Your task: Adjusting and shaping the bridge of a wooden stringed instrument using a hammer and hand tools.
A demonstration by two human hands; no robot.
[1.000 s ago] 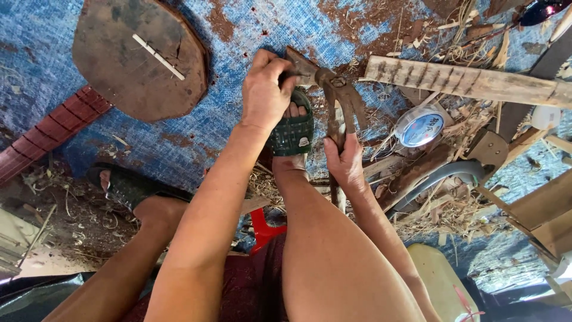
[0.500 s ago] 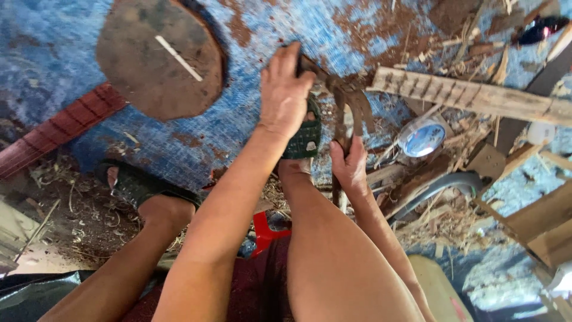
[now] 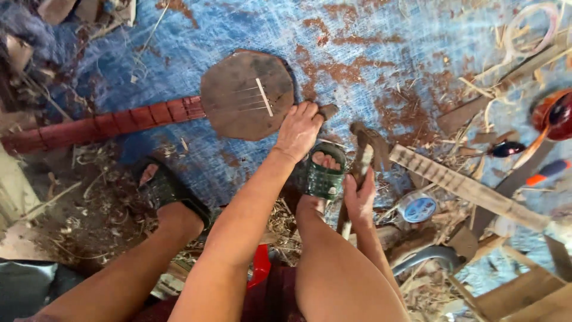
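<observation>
Nearest the camera are two bare legs, each foot in a dark green sandal: one sandal [image 3: 165,186] on the left, the other sandal [image 3: 325,176] beside the right hand. Two hands are at work. The right hand [image 3: 359,198] is closed around a curved wooden piece [image 3: 364,156] that stands on the ground just beside the nearer foot; the fingers wrap its lower part and the thumb side faces up. One round tape roll [image 3: 417,209] lies just right of that hand, and one long notched wooden strip [image 3: 471,189] slants away past it.

Further out, the left hand [image 3: 300,128] reaches forward with fingers curled downward, gripping a small dark tool [image 3: 327,111] whose end shows past the knuckles, touching the edge of the one stringed instrument [image 3: 247,95], with its round brown body and red neck [image 3: 101,124] stretching left. All rests on one blue woven mat [image 3: 369,42] strewn with wood shavings.
</observation>
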